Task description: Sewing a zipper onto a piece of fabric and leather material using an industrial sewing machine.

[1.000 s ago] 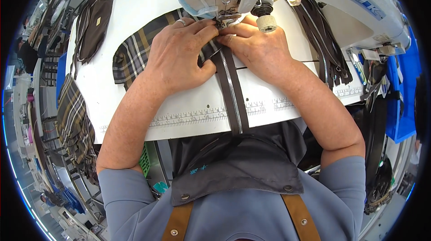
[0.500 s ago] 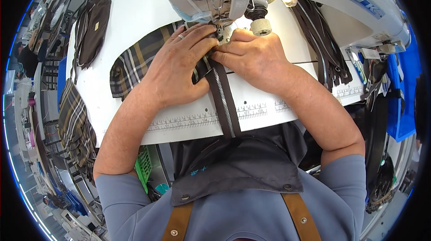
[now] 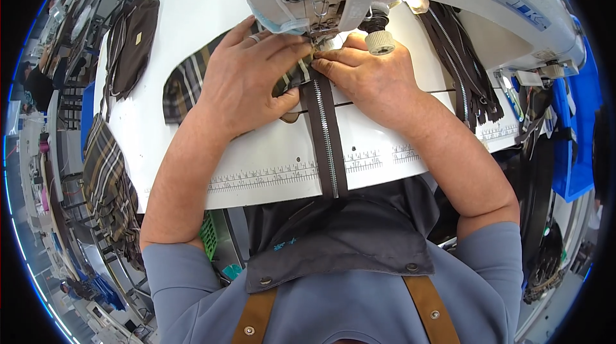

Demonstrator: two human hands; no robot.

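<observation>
Through the head camera I look down on a white sewing table (image 3: 269, 142), with the pale body of a sewing machine (image 3: 443, 4) across the far side and far right. Just under the machine's head, a little right of centre, a dark zipper (image 3: 326, 132) with silvery teeth runs straight from the fingertips down to the table's near edge, crossing a ruler scale (image 3: 269, 179) marked there. At its far end it meets a piece of plaid fabric (image 3: 186, 81) in dark, tan and white, spread to the left. I see the left hand (image 3: 247, 81) opened out flat over this plaid, thumb apart, a ring on one finger. The right hand (image 3: 375, 78) comes in from the right, fingers curled together and tips at the zipper's far end; I cannot tell whether they pinch it or only press. A bundle of dark zippers (image 3: 452, 55) lies farther right, with a blue bin (image 3: 571, 158) beyond the table's right end. At the far left rests a dark brown fabric piece (image 3: 135, 49); nearer, more plaid cloth (image 3: 106, 171) drapes at the table's left edge.
</observation>
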